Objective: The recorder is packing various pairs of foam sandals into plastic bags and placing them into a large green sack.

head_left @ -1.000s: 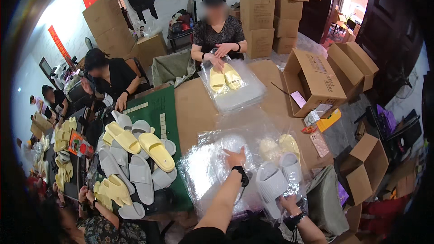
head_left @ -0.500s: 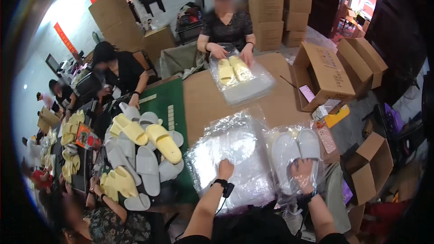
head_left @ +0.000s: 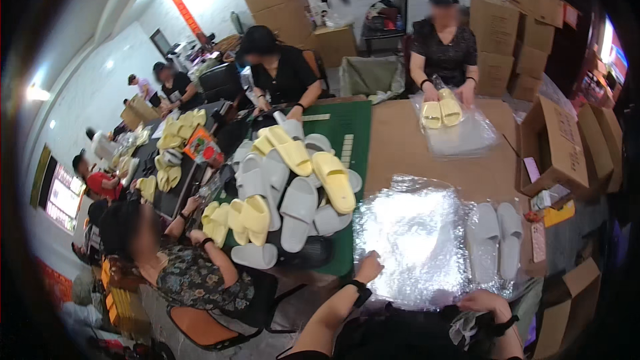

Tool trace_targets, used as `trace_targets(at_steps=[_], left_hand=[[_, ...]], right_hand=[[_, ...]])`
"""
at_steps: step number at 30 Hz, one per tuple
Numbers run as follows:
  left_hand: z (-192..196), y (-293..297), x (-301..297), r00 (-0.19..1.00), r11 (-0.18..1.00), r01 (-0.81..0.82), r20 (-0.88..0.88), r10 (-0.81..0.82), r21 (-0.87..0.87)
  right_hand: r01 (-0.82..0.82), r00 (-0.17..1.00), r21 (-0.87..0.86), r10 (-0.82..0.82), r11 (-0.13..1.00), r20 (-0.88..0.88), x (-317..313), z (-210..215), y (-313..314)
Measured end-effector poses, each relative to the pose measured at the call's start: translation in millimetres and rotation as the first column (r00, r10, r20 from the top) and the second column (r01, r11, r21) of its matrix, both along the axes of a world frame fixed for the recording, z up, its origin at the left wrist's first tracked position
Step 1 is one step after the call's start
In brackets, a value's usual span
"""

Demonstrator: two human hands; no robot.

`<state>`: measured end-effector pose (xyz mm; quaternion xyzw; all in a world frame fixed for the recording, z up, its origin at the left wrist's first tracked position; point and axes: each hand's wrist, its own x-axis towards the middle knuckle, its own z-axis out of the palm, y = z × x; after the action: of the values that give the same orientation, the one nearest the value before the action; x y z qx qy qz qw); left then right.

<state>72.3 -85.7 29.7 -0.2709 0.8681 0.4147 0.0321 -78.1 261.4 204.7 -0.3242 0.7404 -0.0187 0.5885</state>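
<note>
A stack of clear plastic bags (head_left: 413,240) lies in front of me, shining with glare. My left hand (head_left: 369,268) rests at its left near edge, fingers curled in; what they hold, if anything, is hidden. At the near right corner of the stack, my right hand (head_left: 485,302) has its fingers closed on a plastic bag edge. Just beyond that hand, a pair of grey slippers (head_left: 483,233) lies side by side in clear plastic. Left of the stack is a heap of loose grey and yellow slippers (head_left: 299,210) on a green mat (head_left: 360,133).
Across the table a person handles yellow slippers (head_left: 441,110) on more plastic bags. At the left, a person in a flowered top (head_left: 193,277) sits by the heap. Open cardboard boxes (head_left: 553,140) and a pink phone (head_left: 538,243) are at the right.
My right hand has left the bagged grey slippers and come to the near edge of the bag stack. The view has turned left. The person opposite still handles the yellow pair.
</note>
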Motion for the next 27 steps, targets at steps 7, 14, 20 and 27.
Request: trace_targets(at_steps=[7,14,20,27], left_hand=[[95.2,-30.6,-22.6,0.785,0.661,-0.619,-0.303,0.540,-0.424],[151.5,-155.0,-9.4,0.164,0.338,-0.704,-0.320,0.933,0.624],[160.7,-167.4,5.0,0.377,0.376,-0.925,-0.253,0.891,-0.055],[121.7,-271.0,107.9,-0.017,0.289,-0.782,-0.481,0.877,0.553]], right_hand=[[-0.428,0.867,-0.510,0.179,0.746,-0.466,26.4,-118.5,-127.4],[-0.467,0.854,-0.263,0.355,0.844,-0.379,41.5,-132.0,-165.7],[-0.358,0.928,-0.367,0.284,0.859,-0.240,23.9,-197.5,-158.4],[-0.398,0.908,-0.342,0.312,0.851,-0.279,36.5,-171.9,-178.5]])
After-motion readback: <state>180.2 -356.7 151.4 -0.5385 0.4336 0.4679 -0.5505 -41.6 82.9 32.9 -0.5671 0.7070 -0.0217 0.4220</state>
